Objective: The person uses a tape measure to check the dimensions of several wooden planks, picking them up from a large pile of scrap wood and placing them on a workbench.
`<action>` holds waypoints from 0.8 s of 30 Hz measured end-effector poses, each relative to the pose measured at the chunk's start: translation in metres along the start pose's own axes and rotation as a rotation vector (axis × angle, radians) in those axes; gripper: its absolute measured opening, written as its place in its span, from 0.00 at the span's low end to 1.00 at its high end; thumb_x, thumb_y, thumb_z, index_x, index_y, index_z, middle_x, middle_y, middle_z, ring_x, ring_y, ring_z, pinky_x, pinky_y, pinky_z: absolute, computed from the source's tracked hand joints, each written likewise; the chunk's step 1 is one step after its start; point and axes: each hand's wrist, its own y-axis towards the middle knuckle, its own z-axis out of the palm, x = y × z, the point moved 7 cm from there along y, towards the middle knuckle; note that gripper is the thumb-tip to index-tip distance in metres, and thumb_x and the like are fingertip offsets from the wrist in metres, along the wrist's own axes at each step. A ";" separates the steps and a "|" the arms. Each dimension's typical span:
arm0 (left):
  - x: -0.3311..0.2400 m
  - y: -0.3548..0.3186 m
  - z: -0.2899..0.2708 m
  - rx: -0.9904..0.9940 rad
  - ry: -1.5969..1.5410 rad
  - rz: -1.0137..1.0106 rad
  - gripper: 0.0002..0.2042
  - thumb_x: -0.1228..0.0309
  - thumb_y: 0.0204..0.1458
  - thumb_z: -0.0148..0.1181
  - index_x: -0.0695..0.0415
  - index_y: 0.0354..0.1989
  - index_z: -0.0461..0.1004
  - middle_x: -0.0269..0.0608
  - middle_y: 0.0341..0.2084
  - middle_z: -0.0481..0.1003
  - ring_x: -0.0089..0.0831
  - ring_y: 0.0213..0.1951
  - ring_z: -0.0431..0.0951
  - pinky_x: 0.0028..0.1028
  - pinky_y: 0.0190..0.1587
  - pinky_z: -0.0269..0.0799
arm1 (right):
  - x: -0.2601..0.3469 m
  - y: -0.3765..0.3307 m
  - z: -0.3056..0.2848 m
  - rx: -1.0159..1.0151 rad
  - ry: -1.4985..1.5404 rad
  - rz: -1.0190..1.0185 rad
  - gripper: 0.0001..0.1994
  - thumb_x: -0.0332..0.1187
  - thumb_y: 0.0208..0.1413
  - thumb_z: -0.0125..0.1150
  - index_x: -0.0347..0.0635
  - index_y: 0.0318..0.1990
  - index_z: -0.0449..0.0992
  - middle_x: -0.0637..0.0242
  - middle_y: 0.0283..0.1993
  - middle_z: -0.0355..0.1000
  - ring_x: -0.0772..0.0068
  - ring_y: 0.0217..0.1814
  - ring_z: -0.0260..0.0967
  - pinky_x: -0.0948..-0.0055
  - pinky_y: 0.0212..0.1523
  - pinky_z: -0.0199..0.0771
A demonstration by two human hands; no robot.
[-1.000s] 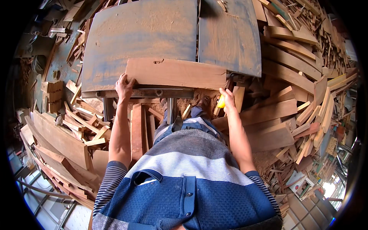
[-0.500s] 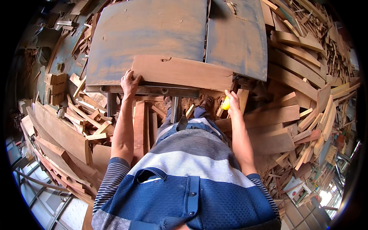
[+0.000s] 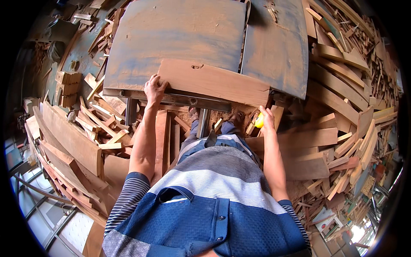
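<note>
A pale reddish-brown wooden board (image 3: 214, 79) lies along the near edge of a dusty metal saw table (image 3: 180, 36), its right end reaching past the table's front. My left hand (image 3: 156, 89) grips the board's left end with fingers curled over the near edge. Just below the board's right near corner, my right hand (image 3: 267, 118) is closed round a small yellow tape measure (image 3: 259, 120). The fingertips of that hand are at the corner; whether they touch the wood I cannot tell.
A narrow slot (image 3: 244, 40) splits the table top. Stacked planks (image 3: 338, 85) crowd the right side, and more long boards (image 3: 70, 137) lean at the left. Wood offcuts (image 3: 107, 122) and sawdust cover the floor around my feet. A metal leg (image 3: 204, 122) stands under the table.
The whole scene has shifted slightly to the right in view. Both hands keep about the same places on and beside the board.
</note>
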 end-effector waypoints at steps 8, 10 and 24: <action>-0.008 -0.003 -0.004 -0.039 0.024 0.028 0.22 0.57 0.49 0.70 0.55 0.50 0.80 0.39 0.56 0.76 0.49 0.54 0.75 0.42 0.58 0.68 | -0.001 0.002 -0.002 -0.011 -0.002 -0.004 0.12 0.42 0.60 0.67 0.47 0.39 0.72 0.70 0.32 0.68 0.71 0.26 0.73 0.69 0.24 0.75; -0.007 -0.004 -0.005 -0.041 0.027 0.027 0.22 0.57 0.49 0.70 0.56 0.50 0.80 0.39 0.56 0.76 0.49 0.54 0.74 0.42 0.58 0.68 | 0.000 0.000 0.000 -0.019 -0.001 0.003 0.12 0.42 0.61 0.67 0.47 0.38 0.72 0.70 0.31 0.68 0.71 0.25 0.72 0.69 0.24 0.75; -0.004 -0.003 -0.003 -0.023 0.024 0.018 0.22 0.57 0.49 0.70 0.56 0.50 0.80 0.40 0.57 0.76 0.49 0.54 0.74 0.42 0.59 0.68 | 0.001 -0.004 0.002 -0.005 -0.002 0.003 0.12 0.42 0.61 0.66 0.48 0.38 0.72 0.71 0.31 0.69 0.72 0.26 0.73 0.69 0.25 0.74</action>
